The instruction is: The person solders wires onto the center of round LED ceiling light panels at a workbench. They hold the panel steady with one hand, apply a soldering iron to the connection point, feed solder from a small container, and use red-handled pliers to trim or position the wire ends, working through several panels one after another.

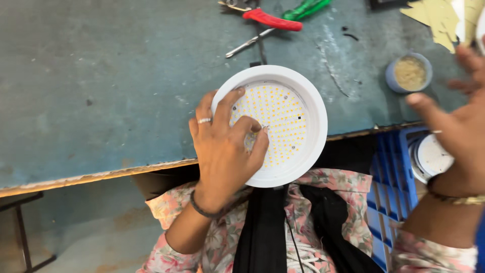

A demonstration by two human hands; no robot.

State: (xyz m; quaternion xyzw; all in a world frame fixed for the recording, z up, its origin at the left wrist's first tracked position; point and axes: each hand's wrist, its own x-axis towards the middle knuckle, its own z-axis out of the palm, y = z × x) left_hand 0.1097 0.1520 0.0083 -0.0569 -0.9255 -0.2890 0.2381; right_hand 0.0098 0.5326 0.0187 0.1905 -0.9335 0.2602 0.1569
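head view: left hand (225, 151) presses lamp disc (275, 124) on worn teal table (101, 76).

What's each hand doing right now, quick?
Left hand: resting on the round white LED lamp, fingers pressed onto its LED board, steadying it.
Right hand: open, raised above the table edge, holding nothing.

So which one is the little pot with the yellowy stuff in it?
Start at the worn blue-green worktable and go to its far right side, past the round white lamp housing dotted with tiny yellow lights under the left hand. There stands a small round blue-rimmed pot. It alone holds beige paste; the tools nearby are long, with coloured handles.
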